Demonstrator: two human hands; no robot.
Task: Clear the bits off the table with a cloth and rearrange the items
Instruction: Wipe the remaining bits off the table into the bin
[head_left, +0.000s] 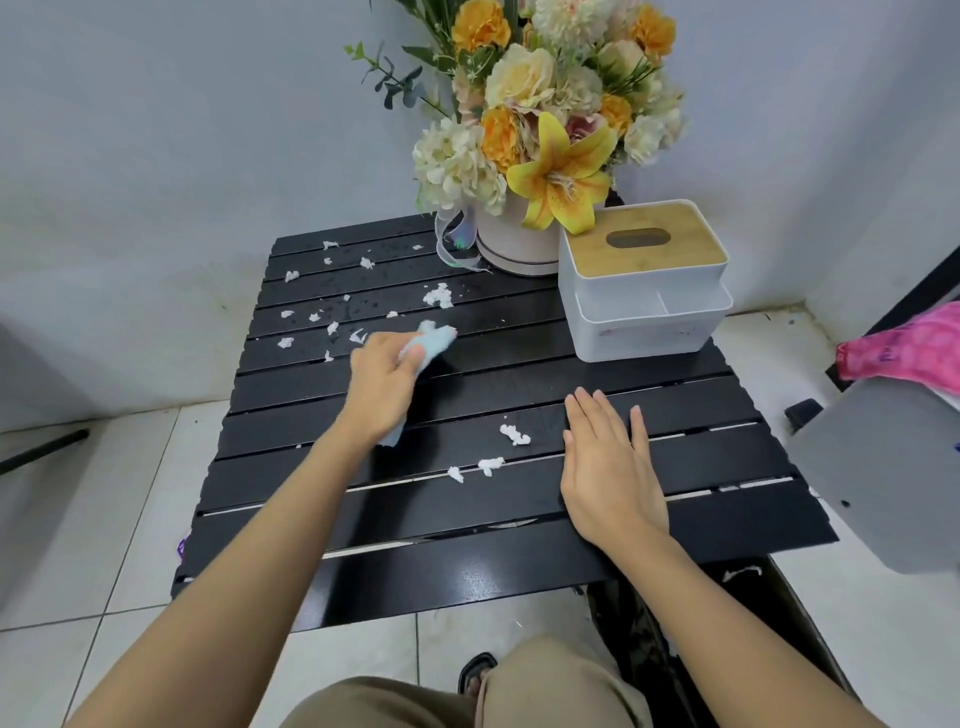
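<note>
Head view, looking down on a low black desk (519, 374) made of slats, set in a corner between pale walls on a white tiled floor (104, 493).

The left hand (382, 384) was stretched over the middle of the desk and gripped a pale blue cloth (434, 340). Its fingers (410, 358) were curled round the bunched fabric. One end of the cloth poked out past the thumb and the other hung below the wrist. Whether the cloth touched the desk or was just above it could not be told.

The cloth was at the near edge of a scatter of white bits (439, 296). Most of them lay across the far left slats, with the largest clump just beyond the cloth. A few more lay on the near slats, between the two hands.

The right hand (608, 462) rested flat on the desk, palm down, fingers straight and relaxed, holding nothing.

Near the far right corner stood a round pale flower pot (519, 239) filled with cream, orange and yellow flowers (550, 104), with a ribbon hanging at its left side. Just beside the pot, to its right and nearer, stood a white tissue box (644, 291) with a wooden lid and an open tray at its front.

Off the desk to the right were a pink bag (914, 348) and a grey surface (883, 467). Bent knees (545, 686) in tan fabric and a dark sandal (475, 670) showed at the bottom.
</note>
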